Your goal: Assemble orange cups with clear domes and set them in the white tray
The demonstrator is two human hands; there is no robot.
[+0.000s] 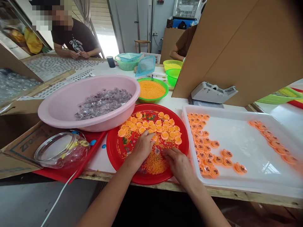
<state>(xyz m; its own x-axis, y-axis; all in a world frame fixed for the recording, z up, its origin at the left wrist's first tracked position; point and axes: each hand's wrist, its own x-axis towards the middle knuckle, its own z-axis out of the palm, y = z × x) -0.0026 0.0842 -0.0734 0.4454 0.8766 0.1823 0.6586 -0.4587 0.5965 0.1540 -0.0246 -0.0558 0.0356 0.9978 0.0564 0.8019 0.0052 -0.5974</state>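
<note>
A round red tray (113, 157) in front of me holds loose orange beads (155, 164) and a cluster of small orange cup-shaped plastic pieces (165, 135). My left hand (143, 146) is over the tray's middle, its fingers pinched at the edge of one orange cup-shaped piece (153, 138). On the right side of the tray, my right hand (180, 164) has its fingers curled together low over the beads; whatever they hold is hidden. Between the hands lies a small clear disc (157, 151) with a dark print.
Left of the tray stands a pink basin (56, 108) of clear printed caps. A green bowl (152, 90) of orange beads is behind. The white tray (246, 148) at right holds rows of printed orange pieces. A tape dispenser (213, 93) stands by a cardboard panel (227, 47). Two people sit opposite.
</note>
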